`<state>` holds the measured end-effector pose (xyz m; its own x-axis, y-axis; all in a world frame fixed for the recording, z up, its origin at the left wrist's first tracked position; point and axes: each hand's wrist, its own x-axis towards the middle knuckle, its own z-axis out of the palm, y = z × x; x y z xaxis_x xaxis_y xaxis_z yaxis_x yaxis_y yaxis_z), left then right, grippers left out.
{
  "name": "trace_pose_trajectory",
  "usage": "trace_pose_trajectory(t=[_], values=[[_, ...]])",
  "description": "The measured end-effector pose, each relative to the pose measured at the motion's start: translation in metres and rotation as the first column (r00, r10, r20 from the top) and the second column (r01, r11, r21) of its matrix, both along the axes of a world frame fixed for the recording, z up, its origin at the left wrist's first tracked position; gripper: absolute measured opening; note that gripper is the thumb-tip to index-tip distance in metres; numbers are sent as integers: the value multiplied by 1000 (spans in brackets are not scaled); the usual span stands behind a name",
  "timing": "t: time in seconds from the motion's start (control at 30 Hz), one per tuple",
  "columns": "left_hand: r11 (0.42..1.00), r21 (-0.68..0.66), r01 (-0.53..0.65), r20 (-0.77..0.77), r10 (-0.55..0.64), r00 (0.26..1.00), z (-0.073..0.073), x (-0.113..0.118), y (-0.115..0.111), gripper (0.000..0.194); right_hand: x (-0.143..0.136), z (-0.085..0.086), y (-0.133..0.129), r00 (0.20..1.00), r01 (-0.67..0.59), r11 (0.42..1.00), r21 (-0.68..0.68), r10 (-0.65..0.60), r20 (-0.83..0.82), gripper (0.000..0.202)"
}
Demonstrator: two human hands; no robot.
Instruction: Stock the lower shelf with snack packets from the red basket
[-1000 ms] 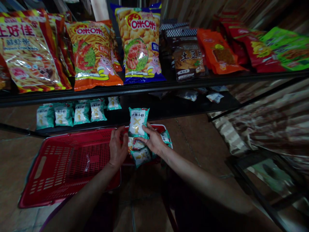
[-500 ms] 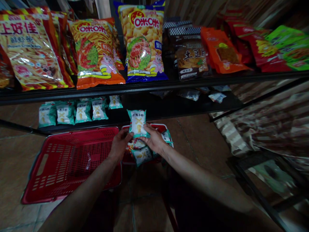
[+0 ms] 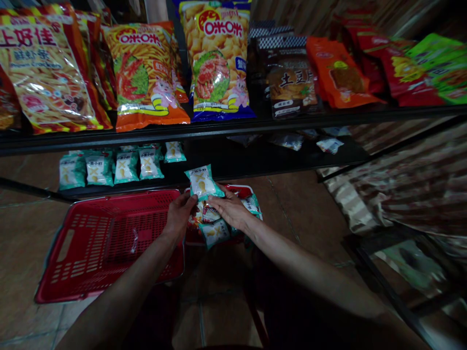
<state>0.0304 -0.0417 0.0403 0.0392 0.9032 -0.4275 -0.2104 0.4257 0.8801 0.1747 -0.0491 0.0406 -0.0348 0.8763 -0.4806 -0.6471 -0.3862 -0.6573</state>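
A small white and teal snack bag point(image 3: 203, 183) is held between both hands, tilted, above a red basket point(image 3: 249, 188) that holds several similar bags. My left hand point(image 3: 179, 211) pinches its lower left corner. At its lower right side, my right hand point(image 3: 231, 209) grips the bag with the fingers partly behind it. On the lower shelf at the left stands a row of teal and white bags point(image 3: 98, 168).
A larger red basket point(image 3: 82, 214) with a small clear wrapper inside lies on the floor at the left. Large snack bags point(image 3: 219, 63) line the upper black shelf point(image 3: 219, 129). A dark frame point(image 3: 386, 277) stands at the lower right.
The held bag has tilted and shifted slightly left. My right hand has turned, with its fingers now lower on the bag's right side.
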Motion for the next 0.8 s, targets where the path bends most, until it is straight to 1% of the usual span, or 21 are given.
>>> trace_pose_trajectory(t=[0.2,0.33,0.5,0.6,0.7,0.8], values=[[997,-77,5,102,3,995,-5,-1,1,32,1,-2,-1,999,8,1000,-19,-7,36,66],[992,-124,14,140,4,990,-2,-1,1,35,1,-1,-2,998,1,1000,-2,-1,68,66],[993,-115,-11,237,39,971,2,2,1,38,0,-3,-4,993,-35,999,11,34,114,64],[995,-93,-39,198,57,979,-3,1,2,42,-2,-4,-6,988,-46,999,21,42,152,60],[996,-67,-60,135,68,989,-11,-3,3,46,-3,-6,-6,982,-15,999,-36,22,190,50],[995,-64,-76,116,83,990,-20,-6,2,46,-2,-11,-5,969,11,996,-84,10,248,42]])
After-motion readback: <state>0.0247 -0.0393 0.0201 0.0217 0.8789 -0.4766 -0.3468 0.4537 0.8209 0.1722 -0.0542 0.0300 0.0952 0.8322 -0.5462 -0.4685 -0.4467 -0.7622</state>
